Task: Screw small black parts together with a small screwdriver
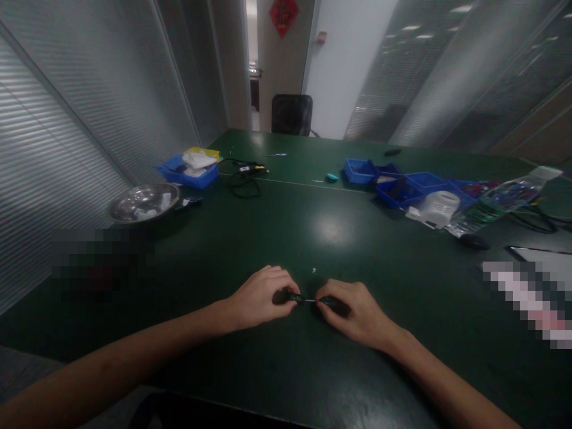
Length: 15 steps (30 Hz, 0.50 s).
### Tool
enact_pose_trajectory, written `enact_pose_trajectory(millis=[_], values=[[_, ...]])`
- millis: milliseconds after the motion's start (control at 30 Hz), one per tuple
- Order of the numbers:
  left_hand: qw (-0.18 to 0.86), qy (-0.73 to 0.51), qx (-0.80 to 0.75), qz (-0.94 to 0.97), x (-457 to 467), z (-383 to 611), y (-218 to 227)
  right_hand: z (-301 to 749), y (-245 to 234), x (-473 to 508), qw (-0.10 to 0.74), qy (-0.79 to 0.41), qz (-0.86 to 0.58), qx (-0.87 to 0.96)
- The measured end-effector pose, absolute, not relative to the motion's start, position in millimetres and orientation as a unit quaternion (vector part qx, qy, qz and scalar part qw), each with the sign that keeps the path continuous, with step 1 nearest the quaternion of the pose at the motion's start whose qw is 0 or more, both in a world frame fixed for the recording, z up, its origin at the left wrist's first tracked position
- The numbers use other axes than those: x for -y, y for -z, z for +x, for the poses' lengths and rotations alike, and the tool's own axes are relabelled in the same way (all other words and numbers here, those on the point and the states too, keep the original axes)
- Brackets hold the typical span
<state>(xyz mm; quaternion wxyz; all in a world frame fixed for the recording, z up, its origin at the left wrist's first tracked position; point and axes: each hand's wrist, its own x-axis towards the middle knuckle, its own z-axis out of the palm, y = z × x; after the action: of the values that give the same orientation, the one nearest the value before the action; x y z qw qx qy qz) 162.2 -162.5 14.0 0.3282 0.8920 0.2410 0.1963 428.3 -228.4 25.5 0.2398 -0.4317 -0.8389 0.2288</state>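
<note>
Near the front middle of the green table, my left hand [267,295] is closed with thumb and fingertips on a small dark piece with green specks [295,297], too blurred to name. My right hand [357,313] faces it a short gap away, its fingers pinched on a slim tool with a thin metal shaft [309,301]. This shaft bridges the gap and meets the small dark piece. Fingers and shadow hide most of the tool's dark rear part. A tiny pale scrap [313,270] lies just beyond both hands.
A steel bowl [143,202] and a blue bin [192,176] stand at the left, with a black cable [245,189] alongside. On the right are blue trays [360,171], a white packet [440,207], a leaning plastic bottle [504,199] and a black mouse [473,241].
</note>
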Motion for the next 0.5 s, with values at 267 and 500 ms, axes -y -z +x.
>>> enact_pose_trajectory(millis=[267,500], values=[[0.331,-0.189,-0.243,0.892,162.4,161.9,-16.3,429.8,-25.1,228.0,0.239,-0.234,-0.434,0.837],[0.323,-0.193,-0.241,0.894,162.9,162.4,-15.7,420.7,-25.7,227.2,0.255,-0.237,-0.433,0.832]])
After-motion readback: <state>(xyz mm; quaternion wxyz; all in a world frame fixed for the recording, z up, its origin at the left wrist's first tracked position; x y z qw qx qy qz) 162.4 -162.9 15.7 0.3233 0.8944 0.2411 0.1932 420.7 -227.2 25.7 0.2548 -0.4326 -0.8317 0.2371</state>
